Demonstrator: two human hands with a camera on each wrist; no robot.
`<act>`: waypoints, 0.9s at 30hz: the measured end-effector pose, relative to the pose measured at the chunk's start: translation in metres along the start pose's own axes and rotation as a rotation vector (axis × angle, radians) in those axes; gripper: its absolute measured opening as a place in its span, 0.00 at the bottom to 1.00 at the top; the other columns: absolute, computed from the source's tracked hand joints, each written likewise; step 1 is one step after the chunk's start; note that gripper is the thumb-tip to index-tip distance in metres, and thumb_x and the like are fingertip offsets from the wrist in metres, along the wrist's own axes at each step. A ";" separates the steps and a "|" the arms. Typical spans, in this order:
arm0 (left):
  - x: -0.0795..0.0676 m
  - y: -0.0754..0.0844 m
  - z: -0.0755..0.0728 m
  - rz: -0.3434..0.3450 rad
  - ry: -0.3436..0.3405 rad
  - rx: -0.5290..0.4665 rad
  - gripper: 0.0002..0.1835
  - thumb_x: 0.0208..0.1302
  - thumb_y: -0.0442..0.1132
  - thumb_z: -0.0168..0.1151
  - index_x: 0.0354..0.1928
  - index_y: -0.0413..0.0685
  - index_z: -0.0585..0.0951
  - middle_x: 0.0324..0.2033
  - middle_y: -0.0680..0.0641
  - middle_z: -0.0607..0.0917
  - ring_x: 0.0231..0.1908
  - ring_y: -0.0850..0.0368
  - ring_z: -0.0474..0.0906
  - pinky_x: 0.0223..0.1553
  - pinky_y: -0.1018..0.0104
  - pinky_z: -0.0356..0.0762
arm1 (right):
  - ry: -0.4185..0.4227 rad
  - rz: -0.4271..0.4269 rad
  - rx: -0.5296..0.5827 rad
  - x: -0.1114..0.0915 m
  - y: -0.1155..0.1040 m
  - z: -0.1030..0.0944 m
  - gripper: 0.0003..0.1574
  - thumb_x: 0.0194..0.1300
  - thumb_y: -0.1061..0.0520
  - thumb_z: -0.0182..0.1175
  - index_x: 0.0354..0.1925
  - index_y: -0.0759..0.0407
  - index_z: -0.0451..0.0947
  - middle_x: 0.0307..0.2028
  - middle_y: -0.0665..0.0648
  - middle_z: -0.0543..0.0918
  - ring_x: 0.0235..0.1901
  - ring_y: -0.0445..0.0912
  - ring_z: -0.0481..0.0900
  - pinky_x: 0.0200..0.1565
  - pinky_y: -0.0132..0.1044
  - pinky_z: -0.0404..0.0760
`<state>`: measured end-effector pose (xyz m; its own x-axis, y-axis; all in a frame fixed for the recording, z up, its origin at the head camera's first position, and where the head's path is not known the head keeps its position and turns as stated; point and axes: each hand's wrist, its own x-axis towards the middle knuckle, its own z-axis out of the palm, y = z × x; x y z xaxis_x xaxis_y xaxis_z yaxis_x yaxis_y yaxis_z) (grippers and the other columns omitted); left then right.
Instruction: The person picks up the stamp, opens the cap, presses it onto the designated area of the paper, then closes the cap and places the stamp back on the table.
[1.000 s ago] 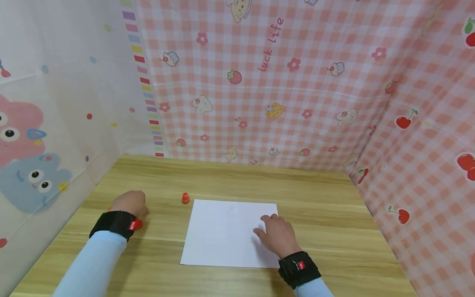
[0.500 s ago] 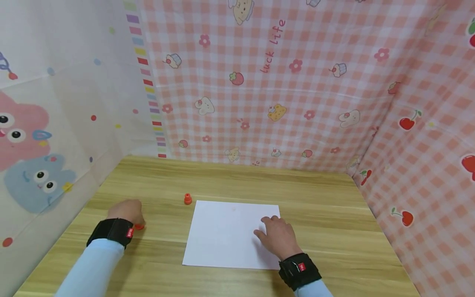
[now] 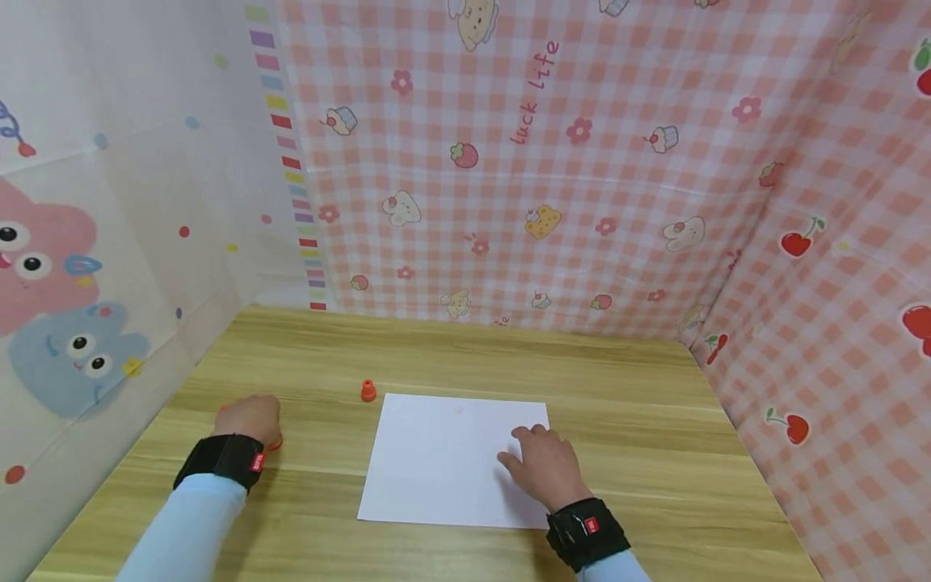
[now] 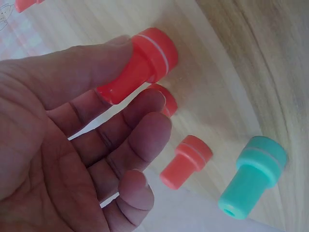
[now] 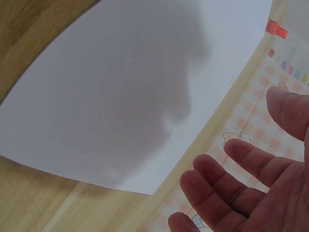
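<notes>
A person's left hand [image 3: 247, 419] at work at the left of a wooden table [image 3: 640, 380], seen from head and wrists. The left grip pinches a red peg [image 4: 157, 55] between thumb and index finger, the remaining fingers loosely bent beside it; the peg's broad, white-ringed end faces away from the palm (whether it touches the table cannot be told). In the left wrist view, a second red peg [image 4: 169, 102] lies partly hidden behind the fingers, a third red peg [image 4: 187, 162] stands near it, and a teal peg [image 4: 253, 176] stands farther off, the last two with their broad ends on the table. The right hand [image 3: 545, 465] hangs over the right part of a white sheet [image 3: 436, 469], its grip spread, thumb and fingers well apart, a soft shadow falling on the sheet. Just beside the sheet's far left corner, one more red peg [image 3: 368, 391] stands upright on its broad base. Both wrists wear black bands [image 3: 221, 459] above light blue sleeves [image 3: 182, 525]; pink-checked cloth [image 3: 436, 186] rises behind the table.
</notes>
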<state>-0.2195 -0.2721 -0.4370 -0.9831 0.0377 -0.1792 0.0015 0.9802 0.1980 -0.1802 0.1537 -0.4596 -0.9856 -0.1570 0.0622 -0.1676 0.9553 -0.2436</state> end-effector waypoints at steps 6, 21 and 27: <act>0.000 0.000 0.003 0.009 0.013 -0.010 0.03 0.54 0.26 0.58 0.30 0.34 0.80 0.31 0.35 0.82 0.28 0.47 0.74 0.28 0.48 0.75 | 0.003 -0.001 -0.001 -0.001 0.001 0.000 0.26 0.62 0.44 0.67 0.50 0.61 0.82 0.39 0.62 0.82 0.39 0.57 0.80 0.42 0.56 0.77; 0.001 0.019 -0.004 0.031 0.026 -0.002 0.01 0.53 0.28 0.61 0.28 0.37 0.78 0.25 0.44 0.79 0.26 0.48 0.72 0.28 0.54 0.71 | -0.007 0.008 0.006 -0.001 0.001 -0.001 0.26 0.62 0.44 0.67 0.50 0.61 0.82 0.40 0.62 0.82 0.40 0.57 0.80 0.43 0.57 0.77; 0.002 0.028 -0.004 0.098 0.051 -0.018 0.02 0.56 0.30 0.60 0.28 0.38 0.78 0.24 0.46 0.79 0.25 0.50 0.72 0.28 0.55 0.70 | -0.002 0.001 0.003 -0.001 0.003 0.000 0.26 0.62 0.44 0.67 0.50 0.61 0.82 0.40 0.62 0.82 0.40 0.57 0.80 0.42 0.57 0.77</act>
<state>-0.2223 -0.2453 -0.4282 -0.9865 0.1226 -0.1090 0.0950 0.9686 0.2298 -0.1796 0.1563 -0.4604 -0.9858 -0.1566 0.0602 -0.1667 0.9546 -0.2467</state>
